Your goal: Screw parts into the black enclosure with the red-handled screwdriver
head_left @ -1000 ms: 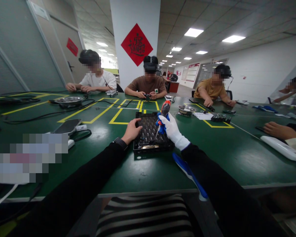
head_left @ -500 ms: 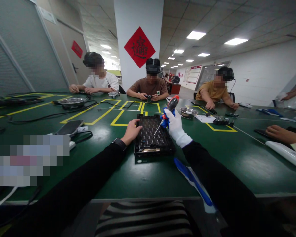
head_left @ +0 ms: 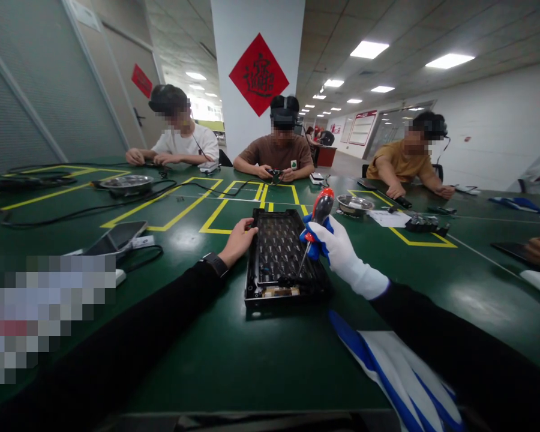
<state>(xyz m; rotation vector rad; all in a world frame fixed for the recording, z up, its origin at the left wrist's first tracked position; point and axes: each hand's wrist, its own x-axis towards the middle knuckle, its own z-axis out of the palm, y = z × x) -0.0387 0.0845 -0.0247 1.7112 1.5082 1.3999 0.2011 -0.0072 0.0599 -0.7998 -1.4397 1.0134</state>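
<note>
In the head view a flat black rectangular casing [head_left: 251,282] lies in front of me, with rows of small shiny parts inside and a copper-coloured strip at its near end. My left hand [head_left: 237,245], bare and with a dark watch on the wrist, grips the casing's left edge, thumb over the rim. A white-and-blue work glove covers my right hand [head_left: 339,246], which is closed around a screwdriver [head_left: 323,207] with a red and dark grey handle. The screwdriver slants down, its tip near the casing's lower right part; contact cannot be made out.
A loose work glove [head_left: 387,366] lies by my right forearm. Metal bowls [head_left: 354,204] stand farther off, beside black parts [head_left: 425,225] and a white paper [head_left: 389,219]. Cables and a phone-like device [head_left: 117,237] are on the left. Three people sit across the green table [head_left: 184,354].
The screwdriver tip has shifted from the middle of the casing toward its near right part, and the handle stands steeper. My left hand stays at the left edge. The view has tilted down slightly.
</note>
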